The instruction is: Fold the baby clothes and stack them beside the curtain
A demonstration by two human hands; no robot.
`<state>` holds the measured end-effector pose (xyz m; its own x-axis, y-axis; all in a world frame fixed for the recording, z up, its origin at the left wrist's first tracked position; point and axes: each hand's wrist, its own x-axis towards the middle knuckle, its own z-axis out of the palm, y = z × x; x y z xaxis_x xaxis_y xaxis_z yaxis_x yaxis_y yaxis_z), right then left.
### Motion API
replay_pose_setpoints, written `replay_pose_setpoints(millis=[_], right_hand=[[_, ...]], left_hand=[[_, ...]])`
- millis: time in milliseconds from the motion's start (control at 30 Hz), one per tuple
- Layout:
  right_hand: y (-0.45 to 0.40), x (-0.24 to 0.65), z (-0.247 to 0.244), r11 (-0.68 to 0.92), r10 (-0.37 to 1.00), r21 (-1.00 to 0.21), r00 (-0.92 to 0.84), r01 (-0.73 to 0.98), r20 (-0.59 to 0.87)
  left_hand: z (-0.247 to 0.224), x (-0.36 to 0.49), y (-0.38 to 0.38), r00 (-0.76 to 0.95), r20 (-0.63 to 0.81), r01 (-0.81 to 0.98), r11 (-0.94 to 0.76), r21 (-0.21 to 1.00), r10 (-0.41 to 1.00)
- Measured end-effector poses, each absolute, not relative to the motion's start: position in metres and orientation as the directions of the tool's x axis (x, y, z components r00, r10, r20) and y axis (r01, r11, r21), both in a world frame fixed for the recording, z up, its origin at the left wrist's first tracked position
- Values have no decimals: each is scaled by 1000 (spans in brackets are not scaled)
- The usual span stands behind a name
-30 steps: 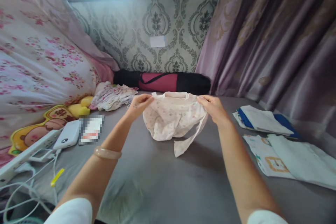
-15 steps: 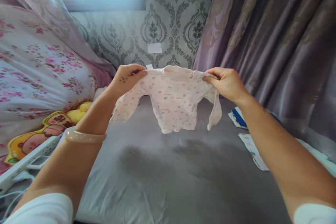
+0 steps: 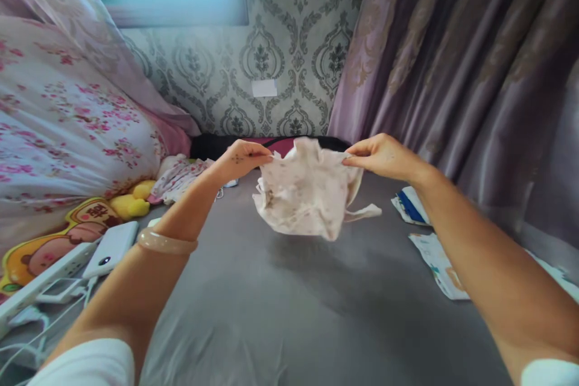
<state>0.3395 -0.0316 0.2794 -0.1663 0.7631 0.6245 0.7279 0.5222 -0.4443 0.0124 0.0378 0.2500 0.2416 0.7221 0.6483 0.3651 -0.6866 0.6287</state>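
Observation:
A small pale pink long-sleeved baby shirt (image 3: pixel 305 193) with a faint print hangs in the air between my hands. My left hand (image 3: pixel 244 157) pinches its upper left edge near the shoulder. On the other side, my right hand (image 3: pixel 382 154) pinches the upper right edge between thumb and fingers. The cloth is bunched and blurred, with one sleeve swinging out to the lower right. Below it, a shadow falls on the grey bed sheet (image 3: pixel 289 313), and the shirt hangs clear of the sheet.
Folded clothes (image 3: pixel 438 265) lie at the right, beside the purple curtain (image 3: pixel 420 72). To the left are a power strip (image 3: pixel 49 280), a white power bank (image 3: pixel 111 250) with cables, a yellow plush toy (image 3: pixel 133 202) and a crumpled floral cloth (image 3: pixel 181 180). The patterned wall (image 3: pixel 294 72) stands behind.
Both hands have lowered slightly and come closer together. The shirt, spread flat before, is now crumpled and billowing, its sleeves folded in or swinging.

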Motion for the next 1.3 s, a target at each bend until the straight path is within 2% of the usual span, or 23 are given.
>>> replay_pose_setpoints(millis=[100, 367, 467, 567, 700, 800, 933, 1067, 1300], right_hand=[[-31, 341, 273, 499, 765, -472, -114, 727, 634], [-23, 345, 259, 449, 752, -468, -39, 762, 658], [-20, 345, 251, 436, 738, -489, 11, 756, 675], [-19, 344, 244, 436, 760, -506, -3, 744, 650], [-20, 343, 240, 444, 775, -556, 11, 702, 632], [-23, 341, 241, 427, 767, -570, 52, 703, 639], [-25, 336, 244, 438, 784, -569, 15, 696, 621], [-20, 332, 239, 463, 765, -625, 73, 629, 640], [-22, 330, 233, 485, 733, -644, 127, 591, 669]], left_hand=[[246, 15, 42, 152, 681, 353, -683, 639, 716], [234, 23, 50, 170, 618, 228, -641, 733, 767], [231, 27, 47, 123, 612, 175, -624, 762, 781], [229, 29, 43, 169, 574, 141, -596, 791, 801], [228, 32, 41, 91, 558, 70, -565, 822, 825], [229, 34, 41, 28, 577, 13, -577, 816, 816], [231, 34, 40, 67, 584, 67, -588, 806, 809], [231, 31, 43, -46, 626, 44, -624, 780, 779], [229, 28, 40, -63, 644, 71, -640, 765, 762]])
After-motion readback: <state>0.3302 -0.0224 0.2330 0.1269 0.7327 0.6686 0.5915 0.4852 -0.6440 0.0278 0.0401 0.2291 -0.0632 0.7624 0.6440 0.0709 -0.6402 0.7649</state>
